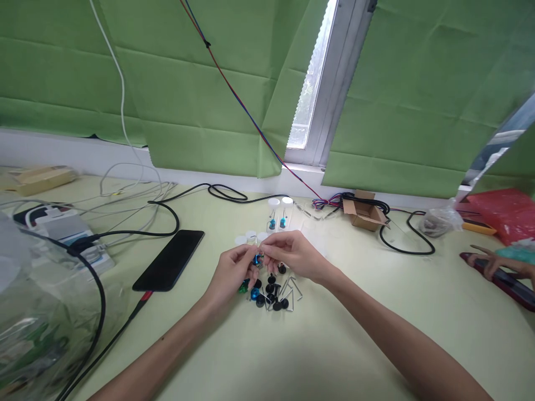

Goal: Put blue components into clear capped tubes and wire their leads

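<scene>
My left hand point(233, 272) pinches a small shiny blue metal part point(257, 259) between thumb and fingers. Closed against the same part, my right hand point(295, 253) has its fingertips together; what they grip is too small to make out. The thin bent end of a hex key point(254, 238) shows just above the fingers. Below my hands lie several black round-headed pieces point(271, 299), a blue round piece point(254, 294), a green piece point(243, 287) and several loose L-shaped hex keys point(291, 301).
Behind my hands lie white-capped clear tubes point(273, 203) holding blue parts. A black phone point(169, 260) with its cable is left; a plastic bag point(37, 334) sits nearer. An open cardboard box point(364, 211) stands back right. Another person's hand point(501, 264) rests on a dark red tool point(507, 284).
</scene>
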Motion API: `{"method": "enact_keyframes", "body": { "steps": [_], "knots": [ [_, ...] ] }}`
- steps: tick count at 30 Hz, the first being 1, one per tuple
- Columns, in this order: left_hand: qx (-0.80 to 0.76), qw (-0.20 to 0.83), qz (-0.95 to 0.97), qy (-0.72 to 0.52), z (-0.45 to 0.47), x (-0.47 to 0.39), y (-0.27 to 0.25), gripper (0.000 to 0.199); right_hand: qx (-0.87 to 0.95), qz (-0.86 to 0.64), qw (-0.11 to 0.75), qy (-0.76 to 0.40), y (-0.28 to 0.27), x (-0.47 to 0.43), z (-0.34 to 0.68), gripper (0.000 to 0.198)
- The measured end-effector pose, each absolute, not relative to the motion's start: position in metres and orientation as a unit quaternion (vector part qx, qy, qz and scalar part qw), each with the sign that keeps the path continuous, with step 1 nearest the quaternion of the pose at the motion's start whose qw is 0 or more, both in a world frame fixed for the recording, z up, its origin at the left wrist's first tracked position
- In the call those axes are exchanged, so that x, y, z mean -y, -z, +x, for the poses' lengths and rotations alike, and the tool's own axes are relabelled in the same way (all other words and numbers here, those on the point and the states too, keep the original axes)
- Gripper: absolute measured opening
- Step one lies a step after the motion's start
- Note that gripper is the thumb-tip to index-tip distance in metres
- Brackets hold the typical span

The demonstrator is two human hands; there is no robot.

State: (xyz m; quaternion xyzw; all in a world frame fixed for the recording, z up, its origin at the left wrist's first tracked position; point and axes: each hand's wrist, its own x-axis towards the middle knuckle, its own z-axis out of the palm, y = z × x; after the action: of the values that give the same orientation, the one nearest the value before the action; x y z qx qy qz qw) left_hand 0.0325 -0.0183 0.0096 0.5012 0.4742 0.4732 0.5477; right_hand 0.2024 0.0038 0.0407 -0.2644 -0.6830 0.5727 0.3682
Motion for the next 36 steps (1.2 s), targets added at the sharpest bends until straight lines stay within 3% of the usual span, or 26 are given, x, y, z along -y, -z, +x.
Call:
{"method": "enact_keyframes", "body": {
  "steps": [13,21,36],
  "knots": [
    [-0.438,0.486,0.547,-0.522,0.031,0.016,-0.008,0.030,0.718,-0.230,0.364,-0.547,-0.043,0.000,0.204,0.012],
    [-0.433,0.438,0.581,-0.533,0.031,0.020,-0.005,0.028,0.807,-0.267,0.402,-0.341,-0.041,0.015,0.206,0.014],
    [-0.409,0.491,0.643,-0.422,0.041,0.029,0.004,0.028,0.789,-0.211,0.545,-0.189,0.017,0.039,0.222,0.019]
  ]
}}
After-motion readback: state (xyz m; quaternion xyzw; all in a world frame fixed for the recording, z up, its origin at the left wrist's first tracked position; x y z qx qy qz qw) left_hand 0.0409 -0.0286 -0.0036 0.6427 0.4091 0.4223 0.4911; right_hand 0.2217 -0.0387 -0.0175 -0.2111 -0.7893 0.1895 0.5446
